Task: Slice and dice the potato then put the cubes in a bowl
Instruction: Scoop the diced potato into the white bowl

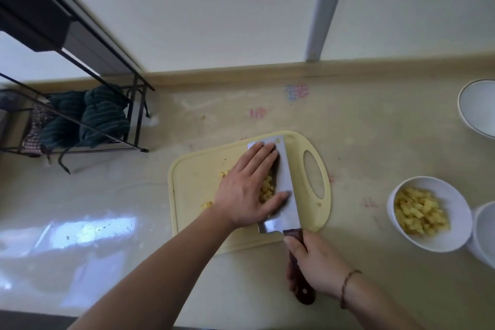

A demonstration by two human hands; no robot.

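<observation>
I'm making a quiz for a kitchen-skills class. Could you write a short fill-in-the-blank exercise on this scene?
1. The right hand grips the cleaver by its ____.
2. The left hand lies flat over potato cubes on the ____ cutting board.
3. The bowl nearest the board holds diced ____.
4. The bracelet sits on the ____ wrist.

Missing words: handle; yellow; potato; right

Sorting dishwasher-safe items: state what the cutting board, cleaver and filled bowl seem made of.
Cutting board: probably plastic, pale yellow, matte, moulded handle hole.
Cleaver: blade shiny steel, mirror reflections; handle dark, glossy, likely wood.
Bowl of potato cubes: smooth glossy white, ceramic or melamine; cannot tell.
</observation>
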